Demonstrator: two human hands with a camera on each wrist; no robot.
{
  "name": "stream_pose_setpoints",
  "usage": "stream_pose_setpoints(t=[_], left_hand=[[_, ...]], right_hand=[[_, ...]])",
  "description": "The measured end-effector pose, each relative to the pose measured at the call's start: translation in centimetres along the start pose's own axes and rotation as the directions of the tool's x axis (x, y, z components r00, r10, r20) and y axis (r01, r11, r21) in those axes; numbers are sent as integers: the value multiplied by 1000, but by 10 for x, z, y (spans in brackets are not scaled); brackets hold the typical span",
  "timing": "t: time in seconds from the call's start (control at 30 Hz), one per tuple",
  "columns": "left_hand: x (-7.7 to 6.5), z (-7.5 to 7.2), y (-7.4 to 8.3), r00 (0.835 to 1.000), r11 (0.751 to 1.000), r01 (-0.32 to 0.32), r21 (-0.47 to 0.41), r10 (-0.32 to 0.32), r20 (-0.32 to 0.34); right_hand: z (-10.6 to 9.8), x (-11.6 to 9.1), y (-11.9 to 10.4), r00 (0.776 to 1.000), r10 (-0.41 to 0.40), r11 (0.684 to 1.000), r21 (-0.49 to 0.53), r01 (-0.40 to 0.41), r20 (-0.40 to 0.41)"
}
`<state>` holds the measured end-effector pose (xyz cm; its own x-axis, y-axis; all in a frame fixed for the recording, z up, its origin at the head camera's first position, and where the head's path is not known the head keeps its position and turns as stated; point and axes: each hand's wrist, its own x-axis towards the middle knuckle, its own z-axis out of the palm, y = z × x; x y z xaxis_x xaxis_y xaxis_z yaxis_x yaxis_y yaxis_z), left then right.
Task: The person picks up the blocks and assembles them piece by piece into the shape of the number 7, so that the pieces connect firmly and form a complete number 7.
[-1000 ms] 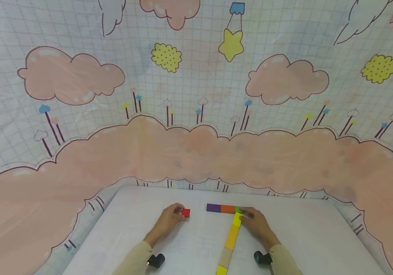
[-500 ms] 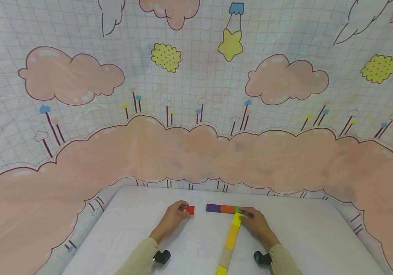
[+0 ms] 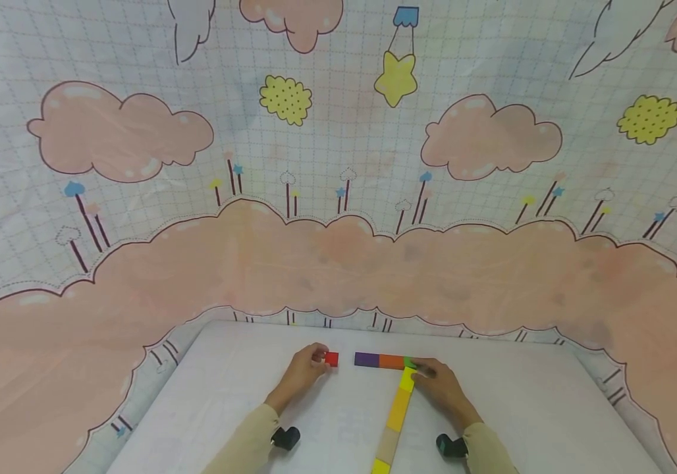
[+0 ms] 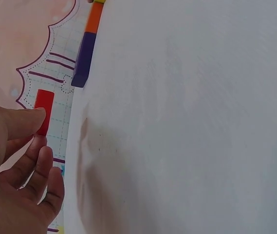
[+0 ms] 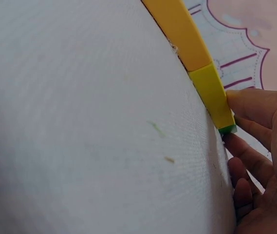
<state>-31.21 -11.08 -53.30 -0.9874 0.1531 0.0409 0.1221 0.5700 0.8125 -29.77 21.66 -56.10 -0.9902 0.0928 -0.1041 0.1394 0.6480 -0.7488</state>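
My left hand [image 3: 301,375] pinches a small red block [image 4: 43,111] between thumb and fingers, a short gap to the left of a purple block [image 3: 367,359]. An orange block [image 3: 392,361] joins the purple one to a green block [image 3: 408,361] in one row. My right hand [image 3: 445,388] grips the corner at the row's right end. In the right wrist view the thumb lies against a yellow block [image 5: 212,92], and the fingers touch the green block, mostly hidden. From the yellow block a second line runs toward me, with an amber block [image 3: 399,409] following it.
A beige block [image 3: 388,445] and another yellow block [image 3: 381,467] continue the line to the lower frame edge. Everything lies on a white tabletop [image 3: 226,349]. Behind it hangs a cloth printed with clouds [image 3: 492,141]. Dark devices are strapped at both wrists.
My left hand has moved right and slightly away from me with the red block, narrowing the gap to the purple block. My right hand stays at the corner.
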Motion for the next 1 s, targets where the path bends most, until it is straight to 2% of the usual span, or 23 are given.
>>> stream_pose_setpoints(t=[0.37, 0.63, 1.0], left_hand=[[10, 10, 2, 1000, 999, 10, -40, -10, 1], [14, 17, 5, 1000, 999, 24, -43, -24, 4], [21, 23, 4, 1000, 999, -28, -47, 28, -7]], right_hand=[[0, -1, -1, 1000, 12, 1000, -8, -12, 2], [-2, -1, -1, 1000, -13, 1000, -19, 13, 8], [-2, 0, -2, 1000, -23, 1000, -21, 24, 7]])
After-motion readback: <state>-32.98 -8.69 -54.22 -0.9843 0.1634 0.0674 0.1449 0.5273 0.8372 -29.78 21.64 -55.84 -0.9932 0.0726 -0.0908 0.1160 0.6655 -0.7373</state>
